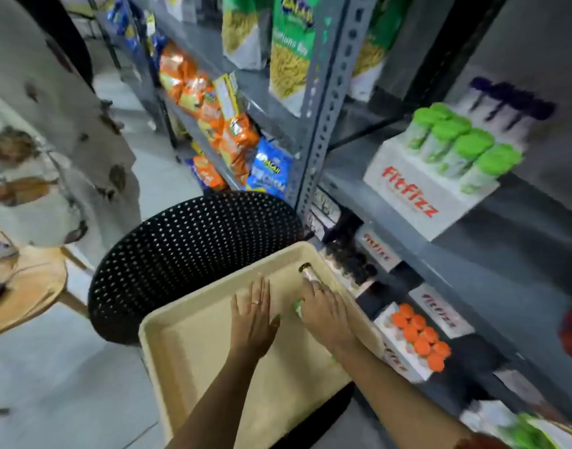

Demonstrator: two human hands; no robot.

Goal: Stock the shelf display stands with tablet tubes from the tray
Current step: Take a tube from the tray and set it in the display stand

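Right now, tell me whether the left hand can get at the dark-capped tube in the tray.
Probably yes. The left hand lies flat and empty in the tray, but the right hand already covers most of the dark-capped tube, leaving only its cap end free.

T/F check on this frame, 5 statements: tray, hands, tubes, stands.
1. The beige tray rests on a black perforated stool. True.
2. The left hand grips a tube. False: it lies flat and open on the tray floor.
3. The right hand is on a dark-capped tube in the tray. True.
4. The upper-shelf stand holds orange-capped tubes. False: its tubes have green caps; the orange-capped ones sit on a lower shelf.
5. The tray is packed full of tubes. False: it is mostly bare.
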